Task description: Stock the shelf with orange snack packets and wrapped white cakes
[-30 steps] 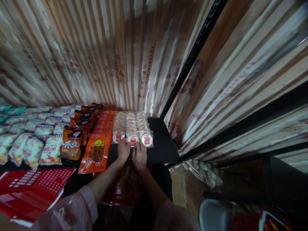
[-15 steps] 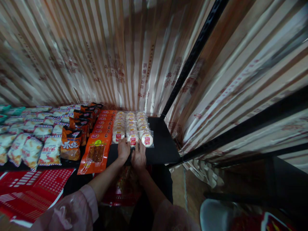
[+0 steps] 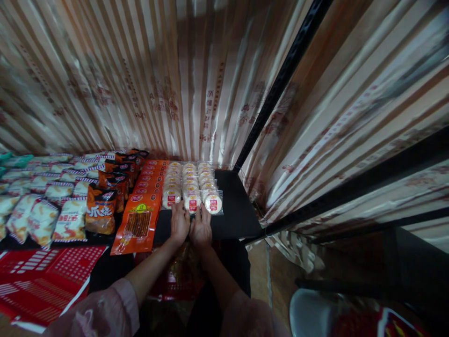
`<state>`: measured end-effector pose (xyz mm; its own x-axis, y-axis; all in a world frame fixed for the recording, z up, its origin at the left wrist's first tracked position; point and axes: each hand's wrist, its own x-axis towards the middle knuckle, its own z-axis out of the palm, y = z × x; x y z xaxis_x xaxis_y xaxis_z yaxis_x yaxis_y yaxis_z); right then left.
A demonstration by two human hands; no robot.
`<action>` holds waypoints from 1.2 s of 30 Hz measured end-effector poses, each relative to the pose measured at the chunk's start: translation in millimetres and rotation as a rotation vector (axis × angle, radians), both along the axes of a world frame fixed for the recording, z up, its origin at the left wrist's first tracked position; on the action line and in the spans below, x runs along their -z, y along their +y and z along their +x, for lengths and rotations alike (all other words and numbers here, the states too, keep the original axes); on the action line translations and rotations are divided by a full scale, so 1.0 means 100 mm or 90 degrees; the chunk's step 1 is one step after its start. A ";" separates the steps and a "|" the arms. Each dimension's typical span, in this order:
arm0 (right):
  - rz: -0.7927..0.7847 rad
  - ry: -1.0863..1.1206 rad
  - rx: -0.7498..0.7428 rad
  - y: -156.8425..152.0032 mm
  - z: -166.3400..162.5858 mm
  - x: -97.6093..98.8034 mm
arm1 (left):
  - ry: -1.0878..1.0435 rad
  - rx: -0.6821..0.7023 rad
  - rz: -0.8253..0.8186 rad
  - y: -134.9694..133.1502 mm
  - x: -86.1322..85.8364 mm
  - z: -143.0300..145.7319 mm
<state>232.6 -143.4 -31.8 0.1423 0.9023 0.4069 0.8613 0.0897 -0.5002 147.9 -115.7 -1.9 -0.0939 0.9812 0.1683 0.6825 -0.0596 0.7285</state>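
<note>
On the black shelf [image 3: 235, 206], round white crackers in clear packets stand in three overlapping columns. The front middle cracker packet [image 3: 192, 203] lies between my two hands, its red label showing. My left hand [image 3: 180, 224] has its fingertips at the packet's left lower edge. At the right lower edge my right hand [image 3: 201, 229] reaches forward, fingers close together. Both hands appear to grip this packet by its edges; the thumbs are largely hidden. A left front cracker packet [image 3: 170, 200] and a right front cracker packet [image 3: 213, 203] lie beside it.
Left of the crackers lie overlapping orange snack-stick packs [image 3: 136, 224], then orange-and-black snack bags [image 3: 100, 210] and several white snack bags [image 3: 70, 220]. A red basket [image 3: 45, 281] sits below the shelf's front. Black metal posts [image 3: 280, 89] and a striped curtain [image 3: 196, 70] bound the shelf.
The view has shifted slightly. Both hands remain at the front middle cracker packet, with the left fingers a little straighter; the packets keep their arrangement.
</note>
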 end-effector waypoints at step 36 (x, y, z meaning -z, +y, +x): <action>0.034 0.015 -0.017 -0.07 0.03 -0.01 | 0.032 0.142 0.093 -0.21 0.20 -0.01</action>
